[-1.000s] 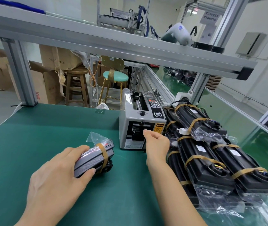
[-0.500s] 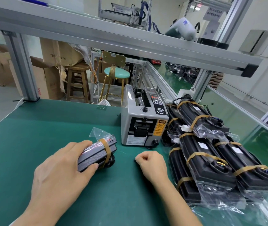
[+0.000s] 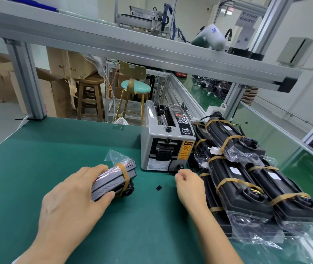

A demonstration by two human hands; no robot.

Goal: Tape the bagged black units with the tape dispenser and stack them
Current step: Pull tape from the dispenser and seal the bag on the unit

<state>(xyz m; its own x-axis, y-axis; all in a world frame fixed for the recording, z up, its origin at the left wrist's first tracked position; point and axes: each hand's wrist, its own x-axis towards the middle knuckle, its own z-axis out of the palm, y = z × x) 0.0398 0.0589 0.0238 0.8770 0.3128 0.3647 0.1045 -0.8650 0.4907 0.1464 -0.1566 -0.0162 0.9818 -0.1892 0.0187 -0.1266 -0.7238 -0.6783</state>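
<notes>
Left hand [image 3: 71, 202] grasps a bagged unit [image 3: 113, 181] lying on the green table [image 3: 37, 159], one tape band around its far end, loose bag mouth sticking up behind. Open mat to the left and toward the far edge. Small black scrap [image 3: 159, 188] lies between the hands. Right hand [image 3: 189, 184] clenched, knuckles just in front of the dispenser [image 3: 168, 147]; whether it pinches tape, cannot tell. Taped stack [image 3: 247, 178] fills the right side, bag ends reaching the table's right rail.
</notes>
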